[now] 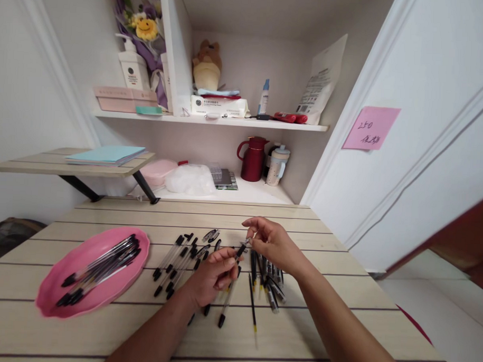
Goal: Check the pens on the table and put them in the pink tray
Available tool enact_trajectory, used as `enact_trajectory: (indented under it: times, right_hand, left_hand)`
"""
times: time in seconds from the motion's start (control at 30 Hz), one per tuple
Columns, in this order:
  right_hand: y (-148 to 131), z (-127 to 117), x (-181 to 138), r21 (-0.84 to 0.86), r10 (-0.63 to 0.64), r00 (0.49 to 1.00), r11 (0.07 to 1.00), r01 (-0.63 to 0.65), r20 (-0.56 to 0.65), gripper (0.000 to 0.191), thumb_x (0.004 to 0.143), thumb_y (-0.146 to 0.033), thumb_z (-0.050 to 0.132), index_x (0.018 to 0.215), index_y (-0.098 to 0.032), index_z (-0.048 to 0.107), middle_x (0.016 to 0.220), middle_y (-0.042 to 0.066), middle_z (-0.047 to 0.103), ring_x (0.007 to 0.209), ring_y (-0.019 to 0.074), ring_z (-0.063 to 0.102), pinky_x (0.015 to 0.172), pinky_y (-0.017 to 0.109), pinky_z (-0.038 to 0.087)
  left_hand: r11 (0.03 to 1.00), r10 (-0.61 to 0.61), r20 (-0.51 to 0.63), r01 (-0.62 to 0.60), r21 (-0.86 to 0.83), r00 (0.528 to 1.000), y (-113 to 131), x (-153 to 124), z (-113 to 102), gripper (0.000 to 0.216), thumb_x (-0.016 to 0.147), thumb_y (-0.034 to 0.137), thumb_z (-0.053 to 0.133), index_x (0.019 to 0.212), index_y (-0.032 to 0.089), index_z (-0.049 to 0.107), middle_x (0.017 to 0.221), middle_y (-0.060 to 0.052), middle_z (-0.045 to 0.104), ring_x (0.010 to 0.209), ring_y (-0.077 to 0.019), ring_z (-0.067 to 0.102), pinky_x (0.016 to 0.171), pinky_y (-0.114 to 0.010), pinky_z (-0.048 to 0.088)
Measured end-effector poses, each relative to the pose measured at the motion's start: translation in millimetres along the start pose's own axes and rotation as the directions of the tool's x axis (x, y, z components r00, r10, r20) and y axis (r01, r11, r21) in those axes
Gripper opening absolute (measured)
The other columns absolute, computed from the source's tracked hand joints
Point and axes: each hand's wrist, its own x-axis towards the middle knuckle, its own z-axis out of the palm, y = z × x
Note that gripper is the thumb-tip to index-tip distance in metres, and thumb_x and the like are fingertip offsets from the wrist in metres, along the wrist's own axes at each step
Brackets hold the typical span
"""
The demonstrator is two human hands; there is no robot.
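Note:
My left hand [211, 275] is closed around a pen [241, 250] with a black grip, its end pointing up and to the right. At that end, the thumb and fingers of my right hand [276, 246] pinch a small, shiny piece too small to make out clearly. Left of my hands lie several clear pen barrels [175, 266] with black ends, and a few pen caps [211, 235] behind them. Under my right hand are ink refills [253, 304] with yellowish sections and a pile of silver-and-black pen parts [276, 293], partly hidden by the hand.
A pink oval tray [46, 300] on the left holds several assembled-looking pens [103, 271]. Behind it stands a small raised shelf [32, 166] bearing blue paper [108, 154]. At the back, a cubby holds a plastic bag [191, 179], a red jug [253, 159] and a cup [277, 166].

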Motion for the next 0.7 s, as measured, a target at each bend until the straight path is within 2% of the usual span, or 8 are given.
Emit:
enact_trajectory:
  times: [0.23, 0.37, 0.43, 0.6, 0.7]
  right_hand:
    - [-8.1, -5.2, -3.8, -0.089, -0.011, 1.0, 0.996, 0.013, 0.023, 0.037, 0.065, -0.008, 0.047, 0.1, -0.02, 0.051, 0.071, -0.003, 0.054, 0.049, 0.0061, 0.039, 0.046, 0.018, 0.032]
    - [-7.6, -4.3, -3.8, -0.104, 0.01, 1.0, 0.995, -0.008, 0.02, 0.032, 0.068, -0.014, 0.05, 0.099, -0.02, 0.052, 0.065, -0.003, 0.052, 0.051, 0.007, 0.04, 0.047, 0.019, 0.033]
    - [-6.8, -4.4, -3.0, -0.05, 0.038, 0.999, 0.998, -0.037, 0.014, 0.029, 0.069, -0.019, 0.054, 0.098, -0.019, 0.054, 0.063, -0.003, 0.05, 0.052, 0.0075, 0.041, 0.048, 0.02, 0.033]
    - [-3.4, -5.8, -1.3, 0.243, 0.16, 0.983, 0.954, -0.176, 0.085, 0.028, 0.067, -0.029, 0.059, 0.092, -0.016, 0.058, 0.068, -0.001, 0.053, 0.055, 0.0077, 0.044, 0.053, 0.022, 0.037]
    - [0.7, -4.7, -0.5, 0.291, 0.198, 0.975, 0.931, -0.219, 0.102, 0.023, 0.065, -0.03, 0.062, 0.083, -0.016, 0.061, 0.067, -0.001, 0.055, 0.053, 0.0073, 0.044, 0.052, 0.022, 0.036]
  left_hand:
    - [0.999, -0.041, 0.013, 0.041, -0.01, 0.999, 0.4, -1.2, 1.2, 0.019, 0.073, 0.029, 0.057, 0.086, 0.015, 0.054, 0.056, 0.002, 0.053, 0.034, 0.0004, 0.024, 0.035, -0.016, 0.008]
    - [1.0, -0.014, 0.013, 0.014, 0.009, 1.0, -0.6, -0.9, 1.4, 0.021, 0.072, 0.029, 0.058, 0.086, 0.015, 0.054, 0.056, 0.002, 0.053, 0.034, 0.0004, 0.024, 0.035, -0.017, 0.009]
    - [1.0, -0.001, 0.012, 0.001, 0.002, 1.0, -0.5, -1.0, 1.5, 0.02, 0.072, 0.029, 0.057, 0.087, 0.015, 0.054, 0.056, 0.002, 0.053, 0.034, 0.0005, 0.024, 0.035, -0.016, 0.009]
    - [0.999, 0.026, 0.025, -0.025, -0.029, 0.999, 1.5, -1.4, 1.9, 0.018, 0.074, 0.028, 0.055, 0.086, 0.016, 0.054, 0.057, 0.002, 0.053, 0.034, 0.0005, 0.024, 0.035, -0.016, 0.008]
    - [0.999, 0.025, 0.028, -0.024, -0.029, 0.999, 2.1, -1.5, 1.9, 0.019, 0.073, 0.028, 0.056, 0.086, 0.015, 0.054, 0.057, 0.002, 0.053, 0.034, 0.0005, 0.024, 0.035, -0.017, 0.008]
